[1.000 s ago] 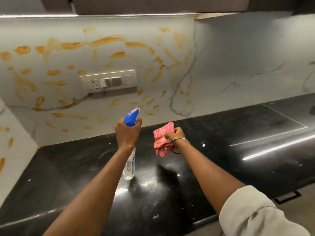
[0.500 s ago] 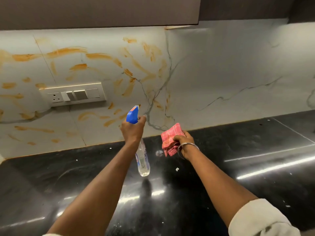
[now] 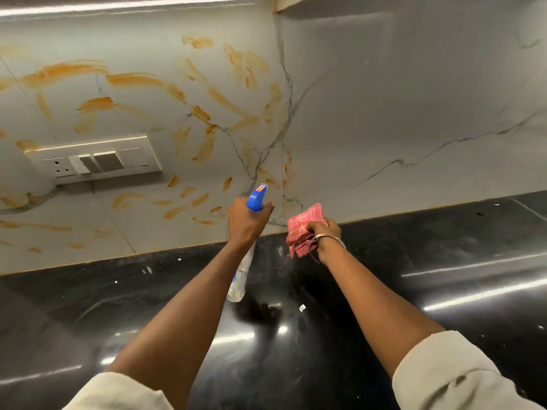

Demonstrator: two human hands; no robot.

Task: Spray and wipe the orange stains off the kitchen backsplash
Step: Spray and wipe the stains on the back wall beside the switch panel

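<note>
Clear plastic spray bottle point(image 3: 239, 276), left hand point(image 3: 247, 223) gripping it, right hand point(image 3: 325, 232) clutching crumpled pink checked cloth point(image 3: 299, 229), orange stains point(image 3: 133, 79) streaking veined backsplash point(image 3: 414, 99) above glossy black surface point(image 3: 444, 247).

Orange stains point(image 3: 134, 79) on white veined backsplash point(image 3: 384, 113); pink checked cloth point(image 3: 300, 229); blue-topped sprayer point(image 3: 257, 198); black countertop point(image 3: 444, 291).

The black countertop point(image 3: 458, 241) (polished, streaked with reflected light) carries scattered small white flecks point(image 3: 302, 308).

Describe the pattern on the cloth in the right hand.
The cloth is red-pink with a pale checked plaid, bunched in the right hand; the head view shows it.
</note>
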